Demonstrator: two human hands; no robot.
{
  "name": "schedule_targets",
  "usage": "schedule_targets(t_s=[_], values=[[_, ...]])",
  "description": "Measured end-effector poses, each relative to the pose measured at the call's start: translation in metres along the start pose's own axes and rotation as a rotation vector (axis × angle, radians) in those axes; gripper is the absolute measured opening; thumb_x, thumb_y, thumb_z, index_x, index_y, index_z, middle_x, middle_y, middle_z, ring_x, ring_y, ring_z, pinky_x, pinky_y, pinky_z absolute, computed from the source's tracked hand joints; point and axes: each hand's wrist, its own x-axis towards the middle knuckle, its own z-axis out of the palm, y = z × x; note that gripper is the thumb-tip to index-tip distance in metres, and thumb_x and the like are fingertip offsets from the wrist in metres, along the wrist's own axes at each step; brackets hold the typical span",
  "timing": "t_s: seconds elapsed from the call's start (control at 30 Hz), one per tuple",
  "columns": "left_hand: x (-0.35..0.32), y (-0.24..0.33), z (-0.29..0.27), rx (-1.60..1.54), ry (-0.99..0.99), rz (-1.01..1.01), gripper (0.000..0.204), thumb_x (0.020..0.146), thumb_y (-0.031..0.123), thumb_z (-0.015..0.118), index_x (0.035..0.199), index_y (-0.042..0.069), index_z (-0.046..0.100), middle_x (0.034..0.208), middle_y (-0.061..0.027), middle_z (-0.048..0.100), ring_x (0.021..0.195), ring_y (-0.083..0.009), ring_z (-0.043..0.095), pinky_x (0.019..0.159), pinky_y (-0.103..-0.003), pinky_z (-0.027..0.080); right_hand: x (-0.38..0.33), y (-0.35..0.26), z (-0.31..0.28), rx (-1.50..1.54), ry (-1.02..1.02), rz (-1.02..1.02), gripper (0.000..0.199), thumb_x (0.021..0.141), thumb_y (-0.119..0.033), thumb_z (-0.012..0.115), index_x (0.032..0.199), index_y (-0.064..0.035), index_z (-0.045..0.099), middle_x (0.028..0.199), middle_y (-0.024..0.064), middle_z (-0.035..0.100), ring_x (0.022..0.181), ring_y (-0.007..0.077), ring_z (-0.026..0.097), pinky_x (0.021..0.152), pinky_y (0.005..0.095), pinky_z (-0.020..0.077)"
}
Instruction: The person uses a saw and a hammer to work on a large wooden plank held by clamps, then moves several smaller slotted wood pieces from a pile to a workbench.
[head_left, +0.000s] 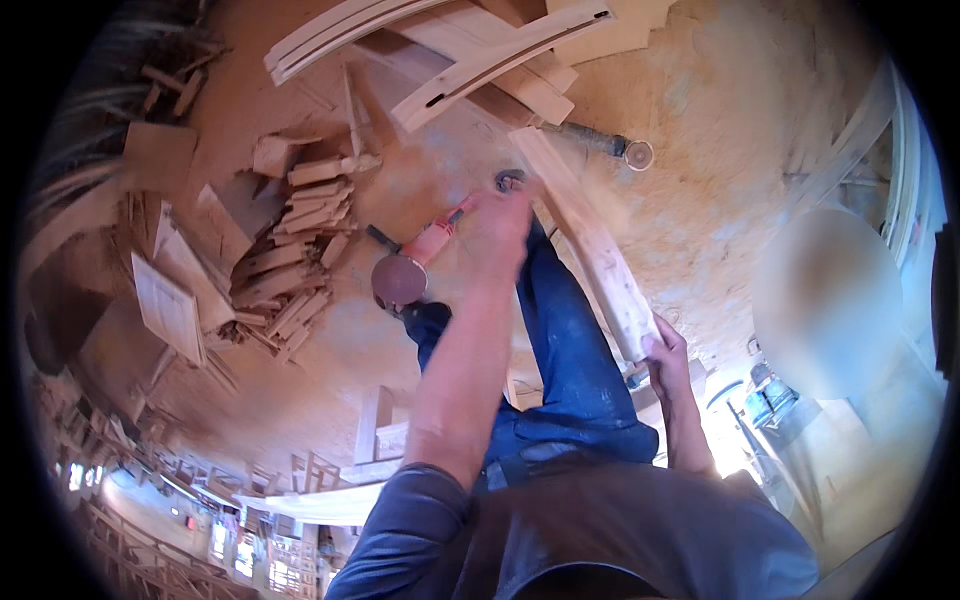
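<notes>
My right hand [670,362] grips the near end of a long, pale wooden plank [590,245]. The plank slants away to the far left, beside my right leg. Stretched forward, my left hand [506,212] is near the plank's far end; motion smears its fingers, and whether it touches the wood cannot be told. A small dark object [510,181] shows just past that hand, too unclear to name. To its left a red angle grinder [432,241] with a round brown sanding disc [401,281] lies on the floor.
A second power tool [590,138] with a small round head lies beyond the plank. Curved wooden pieces [500,65] are stacked at the far side. On the left are a pile of short wood pieces [310,220] and leaning panels [168,305]. Dust covers the floor [700,150].
</notes>
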Motion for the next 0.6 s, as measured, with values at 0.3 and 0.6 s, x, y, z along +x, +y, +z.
schedule_targets(t_s=[0.3, 0.6], values=[[-0.167, 0.067, 0.0, -1.167, 0.189, -0.48, 0.026, 0.084, 0.013, 0.069, 0.106, 0.002, 0.06, 0.092, -0.0112, 0.067, 0.08, -0.025, 0.066, 0.074, -0.041, 0.057, -0.137, -0.048, 0.082, -1.302, -0.142, -0.81, 0.09, 0.063, -0.003, 0.077, 0.145, -0.0018, 0.04, 0.135, 0.0215, 0.049, 0.131, 0.0394, 0.041, 0.112, 0.045, 0.0325], [-0.301, 0.139, -0.175, -1.624, 0.015, 0.2, 0.05, 0.072, 0.022, 0.068, 0.117, 0.0, 0.061, 0.104, -0.0137, 0.069, 0.093, -0.0282, 0.068, 0.089, -0.045, 0.057, -0.192, -0.047, 0.2, -0.997, -0.622, -0.415, 0.076, 0.074, -0.01, 0.076, 0.141, 0.0045, 0.044, 0.132, 0.0219, 0.059, 0.12, 0.0262, 0.059, 0.1, 0.0338, 0.0464]])
